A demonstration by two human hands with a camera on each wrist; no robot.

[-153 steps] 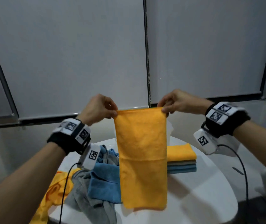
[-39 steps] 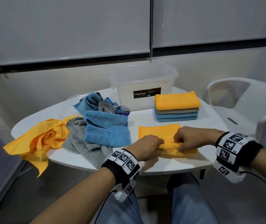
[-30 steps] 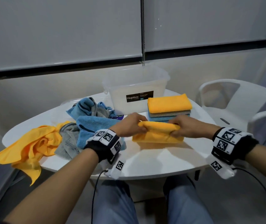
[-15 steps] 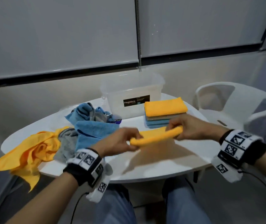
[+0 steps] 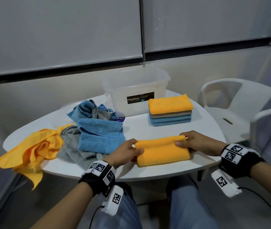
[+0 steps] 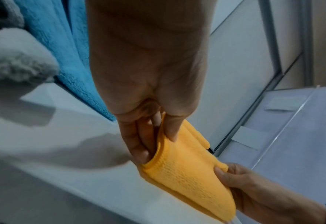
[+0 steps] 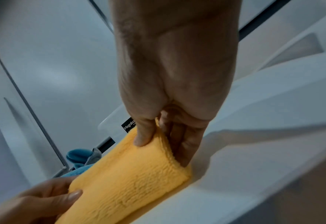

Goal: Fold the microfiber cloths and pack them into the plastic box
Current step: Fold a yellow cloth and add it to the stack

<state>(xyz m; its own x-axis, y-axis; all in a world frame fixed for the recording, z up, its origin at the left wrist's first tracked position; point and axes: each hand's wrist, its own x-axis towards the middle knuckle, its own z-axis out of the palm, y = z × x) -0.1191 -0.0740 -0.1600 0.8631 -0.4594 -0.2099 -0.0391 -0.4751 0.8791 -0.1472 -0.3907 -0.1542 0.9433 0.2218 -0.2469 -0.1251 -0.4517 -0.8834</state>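
Orange cloth (image 5: pixel 162 151) pinched at both ends by L hand (image 5: pixel 125 154) & R hand (image 5: pixel 195 143); uneven release could've let fold slip open.

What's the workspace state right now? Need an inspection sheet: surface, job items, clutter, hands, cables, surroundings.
Surface: rounded white table, bare along the near edge.
Job's things: folded orange microfiber cloth at the front of the table; clear plastic box at the back, lid off, no cloths visible inside; folded stack of cloths, orange on top, beside the box.
Clutter: unfolded pile of blue, grey and orange cloths, one orange cloth hanging over the left edge.
Hands: left hand and right hand each pinch an end of the folded orange cloth.
Cables: black wrist-camera leads hang below both wrists.
Surroundings: white plastic chair to the right; grey window blinds behind.
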